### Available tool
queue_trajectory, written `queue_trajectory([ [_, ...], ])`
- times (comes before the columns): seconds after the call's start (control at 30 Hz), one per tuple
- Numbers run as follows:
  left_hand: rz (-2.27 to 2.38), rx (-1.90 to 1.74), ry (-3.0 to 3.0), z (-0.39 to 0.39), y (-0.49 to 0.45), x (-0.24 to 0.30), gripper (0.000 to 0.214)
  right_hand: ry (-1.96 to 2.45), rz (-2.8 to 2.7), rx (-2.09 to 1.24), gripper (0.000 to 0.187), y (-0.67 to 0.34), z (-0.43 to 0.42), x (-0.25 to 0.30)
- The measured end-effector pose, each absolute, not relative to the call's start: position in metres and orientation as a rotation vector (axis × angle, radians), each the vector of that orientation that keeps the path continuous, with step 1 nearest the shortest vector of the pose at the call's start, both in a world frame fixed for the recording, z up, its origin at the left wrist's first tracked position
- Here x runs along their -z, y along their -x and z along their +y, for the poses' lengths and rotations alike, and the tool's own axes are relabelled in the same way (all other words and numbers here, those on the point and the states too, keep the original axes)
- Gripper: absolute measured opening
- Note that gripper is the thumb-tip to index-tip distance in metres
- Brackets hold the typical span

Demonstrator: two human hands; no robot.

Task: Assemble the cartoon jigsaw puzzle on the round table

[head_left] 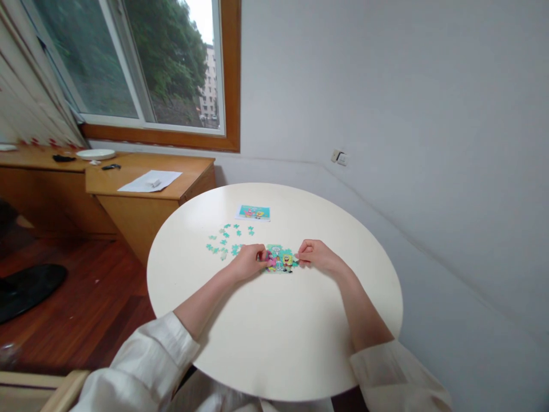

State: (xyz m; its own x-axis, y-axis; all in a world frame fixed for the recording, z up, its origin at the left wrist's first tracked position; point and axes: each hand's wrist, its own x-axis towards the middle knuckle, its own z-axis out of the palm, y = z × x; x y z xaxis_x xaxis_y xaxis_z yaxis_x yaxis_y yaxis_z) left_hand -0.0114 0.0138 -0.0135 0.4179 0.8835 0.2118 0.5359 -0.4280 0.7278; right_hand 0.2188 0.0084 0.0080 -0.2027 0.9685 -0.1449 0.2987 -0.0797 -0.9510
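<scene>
A partly joined cartoon jigsaw puzzle (279, 258) lies on the round cream table (274, 332). My left hand (249, 260) rests at its left edge with fingers curled, pinching the puzzle's edge. My right hand (315, 255) sits at the right edge, fingers pinched together on the puzzle's side. Several loose teal pieces (225, 239) are scattered just left of and behind the puzzle. A small reference picture card (253, 212) lies farther back on the table.
A wooden desk (146, 197) with a sheet of paper (150, 180) stands at the left under a window. A white plate (95, 153) sits farther left. A dark round object (26, 286) lies on the wooden floor. White walls close the right side.
</scene>
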Motion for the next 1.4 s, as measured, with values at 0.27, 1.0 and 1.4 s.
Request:
queue_trajectory([
  [0.27, 1.266, -0.681, -2.240, 0.0122, 0.0128, 0.0116, 0.027, 1.494, -1.632, -1.523, 0.018, -0.2183, 0.0035, -0.0110],
  [1.0, 1.263, -0.683, -2.234, 0.0123, 0.0121, 0.0128, 0.024, 1.593, -1.653, -1.487, 0.016, -0.2143, 0.0028, -0.0079],
  [1.4, 1.269, -0.673, -2.216, 0.0124, 0.0122, 0.0120, 0.024, 1.662, -1.673, -1.414, 0.021, -0.2115, 0.0027, -0.0055],
])
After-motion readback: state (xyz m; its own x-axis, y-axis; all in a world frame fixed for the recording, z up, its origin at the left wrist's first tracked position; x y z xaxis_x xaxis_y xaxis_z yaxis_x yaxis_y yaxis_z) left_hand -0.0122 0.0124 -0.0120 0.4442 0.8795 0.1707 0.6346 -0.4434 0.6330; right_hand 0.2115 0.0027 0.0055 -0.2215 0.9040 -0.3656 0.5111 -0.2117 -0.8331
